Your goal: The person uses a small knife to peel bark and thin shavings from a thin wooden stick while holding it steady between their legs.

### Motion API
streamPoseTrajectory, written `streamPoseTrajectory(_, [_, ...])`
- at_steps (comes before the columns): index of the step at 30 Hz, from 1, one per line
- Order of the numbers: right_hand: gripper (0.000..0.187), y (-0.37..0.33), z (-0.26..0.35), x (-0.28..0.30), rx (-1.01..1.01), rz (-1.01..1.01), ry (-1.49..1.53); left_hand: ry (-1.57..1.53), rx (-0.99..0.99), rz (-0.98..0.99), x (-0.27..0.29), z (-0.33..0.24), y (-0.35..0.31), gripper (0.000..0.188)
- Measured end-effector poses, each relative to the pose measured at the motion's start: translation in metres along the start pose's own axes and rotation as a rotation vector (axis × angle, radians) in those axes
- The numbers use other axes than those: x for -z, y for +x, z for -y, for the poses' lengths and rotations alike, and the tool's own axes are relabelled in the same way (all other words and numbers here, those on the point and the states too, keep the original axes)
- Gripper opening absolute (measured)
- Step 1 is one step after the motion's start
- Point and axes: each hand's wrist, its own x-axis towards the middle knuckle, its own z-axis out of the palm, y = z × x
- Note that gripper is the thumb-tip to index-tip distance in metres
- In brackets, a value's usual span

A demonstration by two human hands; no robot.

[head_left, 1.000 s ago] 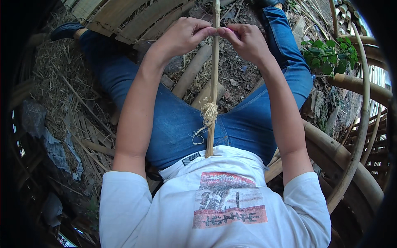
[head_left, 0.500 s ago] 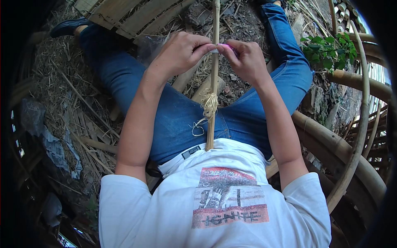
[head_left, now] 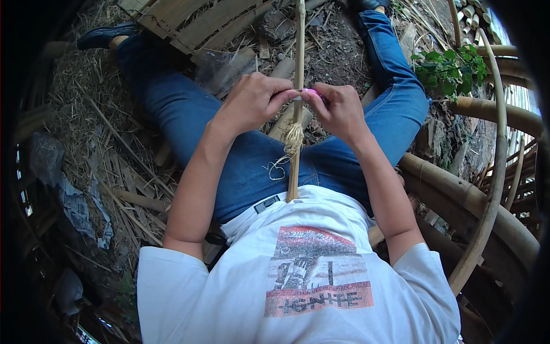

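A thin, pale wooden stick (head_left: pixel 299 46) runs from the far edge straight toward me, its near end against my waist. Across it lies a small pink-handled blade-like tool (head_left: pixel 311 92), mostly hidden by my fingers. My right hand (head_left: pixel 342 112) is closed around the pink part. From the other side my left hand (head_left: pixel 247 106) pinches the tool's opposite end, thumb against forefinger. Between my hands and my waist, a bunch of curly pale shavings (head_left: pixel 293 139) clings to the stick, with one loose curl hanging to its left.
My jeans-clad legs (head_left: pixel 177 109) are spread on either side. A slatted wooden panel (head_left: pixel 200 23) lies at the far left, beside straw-strewn ground (head_left: pixel 86 114). Thick bamboo poles (head_left: pixel 458 189) curve along the right, below a leafy green plant (head_left: pixel 450 71).
Both hands have slid toward me along the stick with the pink-handled tool, closing in on the bunch of shavings. Their grip looks the same.
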Motion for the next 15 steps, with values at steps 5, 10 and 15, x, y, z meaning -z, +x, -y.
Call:
streamPoseTrajectory(5, [0.032, -0.003, 0.003, 0.001, -0.008, -0.009, -0.002, 0.042, 0.045, 0.035, 0.003, -0.006, -0.001, 0.017])
streamPoseTrajectory(10, [0.031, -0.006, 0.009, 0.003, -0.025, -0.006, 0.014, 0.044, 0.042, 0.053, 0.006, -0.010, -0.002, 0.017])
streamPoseTrajectory(15, [0.028, -0.033, 0.012, -0.003, -0.052, 0.070, 0.141, -0.128, 0.019, 0.135, -0.004, -0.013, -0.023, 0.013])
